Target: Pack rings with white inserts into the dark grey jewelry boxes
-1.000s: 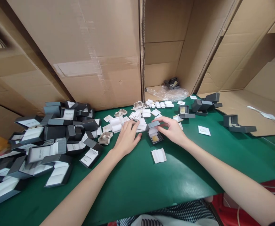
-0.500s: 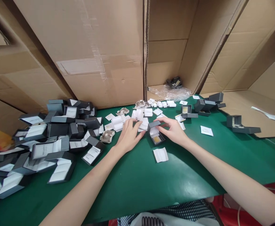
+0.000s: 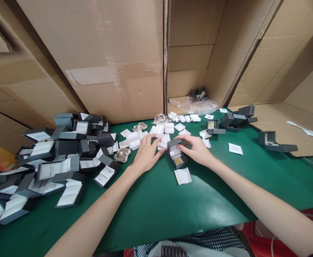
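A small dark grey hinged box (image 3: 178,160) stands on the green table with its lid raised. A white lining shows inside the lid, and a yellowish piece lies in the base. My right hand (image 3: 196,149) grips this box at its right side, thumb and fingers at the lid. My left hand (image 3: 146,154) is left of the box, fingers apart, resting at a heap of folded white paper pieces (image 3: 133,140); I see nothing held in it. A creased white paper (image 3: 183,176) lies just in front of the box.
A large pile of open grey boxes (image 3: 65,148) covers the left. More grey boxes (image 3: 233,119) stand at the right, near a white card (image 3: 235,148). Tall cardboard walls (image 3: 124,60) close off the back; clear plastic (image 3: 196,105) lies in a carton there.
Almost nothing differs. My right hand and the box lid have tilted back very slightly, showing a little more of the base; the left hand stays in place.
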